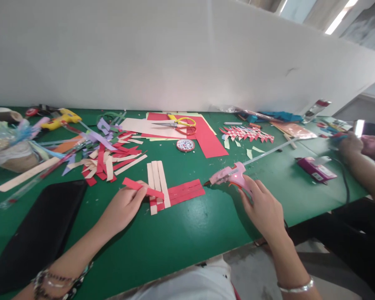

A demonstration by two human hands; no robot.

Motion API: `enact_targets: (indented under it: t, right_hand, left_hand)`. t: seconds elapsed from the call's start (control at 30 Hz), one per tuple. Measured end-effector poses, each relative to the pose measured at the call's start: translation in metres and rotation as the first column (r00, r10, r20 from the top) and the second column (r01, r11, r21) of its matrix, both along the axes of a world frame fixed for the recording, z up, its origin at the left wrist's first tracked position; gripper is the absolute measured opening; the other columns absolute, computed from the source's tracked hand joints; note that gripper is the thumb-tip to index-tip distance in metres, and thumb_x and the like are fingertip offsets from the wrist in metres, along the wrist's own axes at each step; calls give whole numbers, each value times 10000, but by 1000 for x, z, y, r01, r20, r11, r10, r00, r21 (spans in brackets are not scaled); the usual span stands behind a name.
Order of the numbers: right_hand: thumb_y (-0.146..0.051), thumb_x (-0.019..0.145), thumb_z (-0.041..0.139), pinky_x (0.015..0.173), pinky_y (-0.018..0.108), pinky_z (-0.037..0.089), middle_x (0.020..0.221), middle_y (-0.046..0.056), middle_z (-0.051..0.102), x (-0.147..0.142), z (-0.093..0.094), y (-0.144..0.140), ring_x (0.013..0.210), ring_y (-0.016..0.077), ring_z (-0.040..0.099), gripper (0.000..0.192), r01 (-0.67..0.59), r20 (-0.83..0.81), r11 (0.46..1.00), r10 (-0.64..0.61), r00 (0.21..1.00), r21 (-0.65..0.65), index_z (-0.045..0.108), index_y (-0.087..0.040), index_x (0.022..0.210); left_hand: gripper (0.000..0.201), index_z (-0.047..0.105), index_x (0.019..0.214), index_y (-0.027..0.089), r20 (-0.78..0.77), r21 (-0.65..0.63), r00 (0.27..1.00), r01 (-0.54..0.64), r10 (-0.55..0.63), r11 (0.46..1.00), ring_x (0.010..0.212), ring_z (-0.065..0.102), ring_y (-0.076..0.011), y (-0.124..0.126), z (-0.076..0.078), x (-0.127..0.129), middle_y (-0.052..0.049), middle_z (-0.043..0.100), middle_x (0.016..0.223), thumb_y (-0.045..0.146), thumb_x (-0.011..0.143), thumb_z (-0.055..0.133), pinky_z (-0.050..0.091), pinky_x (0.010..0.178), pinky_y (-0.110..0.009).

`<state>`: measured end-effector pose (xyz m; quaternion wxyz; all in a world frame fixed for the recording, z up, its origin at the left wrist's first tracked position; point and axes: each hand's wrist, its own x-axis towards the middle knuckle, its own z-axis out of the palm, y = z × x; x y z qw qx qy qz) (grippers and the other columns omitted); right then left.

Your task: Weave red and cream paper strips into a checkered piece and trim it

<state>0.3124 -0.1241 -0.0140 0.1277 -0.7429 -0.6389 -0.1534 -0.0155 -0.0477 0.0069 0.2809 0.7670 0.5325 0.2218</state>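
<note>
head view: at the left hand (126, 207), a red strip (143, 188) is grasped between thumb and fingers, held slanted over the pale strips at the left end of the woven piece (184, 193). at the right hand (265, 204), the handle of a pink glue gun (226, 175) is gripped; whether the trigger is squeezed cannot be told. the woven piece is laid on the green table (190, 237), between the hands, its red strips extended toward the gun.

the nozzle is pointed at the right end of the woven piece, close enough that contact cannot be ruled out. a small light on the gun appears lit, so heat is presumed. should the trigger be pressed early, glue could be dropped on the red strips or the table, and the piece stuck down. should the strips be pressed by the left hand unevenly, the pale ones could be skewed, since their far ends appear unsecured. fingers could be burned if nozzle and left hand were brought together.

to the right of and beyond the woven piece, the glue stick (271, 150) is projected from the gun toward pale green scraps (249, 153) and a checkered paper band (248, 133); if the gun were swung, these could be brushed aside. beyond and left of the woven piece, a heap of cut strips (109, 166) is piled loosely, and strips could be tangled if pulled carelessly.
</note>
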Motion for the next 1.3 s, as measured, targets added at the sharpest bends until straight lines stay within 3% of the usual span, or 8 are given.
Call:
enact_targets:
  t: [0.43, 0.63, 0.77, 0.87, 0.93, 1.03, 1.2, 1.3]
  right_hand:
    - [-517, 845, 421, 635, 325, 426, 964, 103, 630, 56, -21, 25, 829, 252, 592, 429, 178, -205, 977, -198, 958, -114, 561, -177, 1066]
    - [-547, 839, 423, 756, 417, 432, 930, 166, 609, 45, 8, 24, 890, 315, 553, 550, 191, -21, 979, -190, 982, 71, 579, -100, 1119]
    - [-468, 854, 456, 695, 328, 460, 873, 78, 635, -6, 43, 32, 756, 202, 585, 427, -187, -393, 982, 179, 902, 17, 537, -174, 1154]
    - [-378, 836, 523, 716, 274, 467, 925, 40, 634, -55, 58, 45, 781, 147, 583, 467, -599, -604, 796, 435, 668, -90, 444, -211, 1265]
    - [-365, 808, 567, 694, 241, 464, 939, 26, 628, -83, 61, 55, 760, 122, 571, 539, -722, -706, 681, 450, 547, -126, 406, -207, 1297]
    - [-411, 785, 589, 623, 223, 446, 877, 3, 625, -108, 58, 69, 656, 102, 540, 531, -751, -777, 645, 398, 488, -141, 454, -195, 1250]
    - [-329, 833, 508, 595, 213, 411, 726, -17, 608, -110, 50, 82, 601, 93, 511, 180, -675, -828, 735, 342, 445, -60, 607, -184, 870]
    - [-250, 815, 510, 572, 200, 398, 710, -26, 587, -98, 46, 81, 589, 85, 489, 111, -632, -828, 775, 340, 446, -22, 596, -182, 834]
  left_hand:
    - [491, 643, 713, 198, -14, 23, 999, 34, -34, 999, 671, 589, -201, -2, 0, -1, -27, 619, 679, 429, 909, 257, 463, 652, -263]
    - [481, 675, 787, 220, -30, 46, 996, 82, -81, 996, 650, 577, -179, -3, 2, 0, -16, 606, 696, 377, 919, 240, 454, 631, -255]
    - [490, 676, 764, 224, -64, 46, 993, 103, -100, 994, 667, 580, -179, -3, 3, 4, -18, 616, 725, 371, 917, 234, 453, 640, -258]
    - [469, 674, 800, 219, -102, 56, 987, 127, -121, 990, 700, 585, -184, -3, 2, 6, -22, 629, 753, 377, 918, 248, 441, 636, -266]
    - [439, 666, 811, 210, -130, 91, 982, 151, -139, 984, 753, 591, -197, -3, 0, 6, -32, 641, 786, 398, 913, 282, 433, 651, -278]
    - [384, 624, 766, 197, -195, 166, 958, 242, -209, 956, 758, 577, -199, -2, -2, 5, -40, 632, 798, 404, 901, 331, 417, 661, -291]
    - [193, 588, 851, 199, -321, 229, 901, 372, -291, 899, 789, 567, -198, -4, -7, 1, -44, 612, 900, 307, 859, 428, 410, 678, -297]
    - [161, 581, 947, 210, -330, 225, 891, 396, -313, 890, 855, 576, -205, -6, -9, 0, -51, 607, 1003, 271, 845, 472, 420, 705, -301]
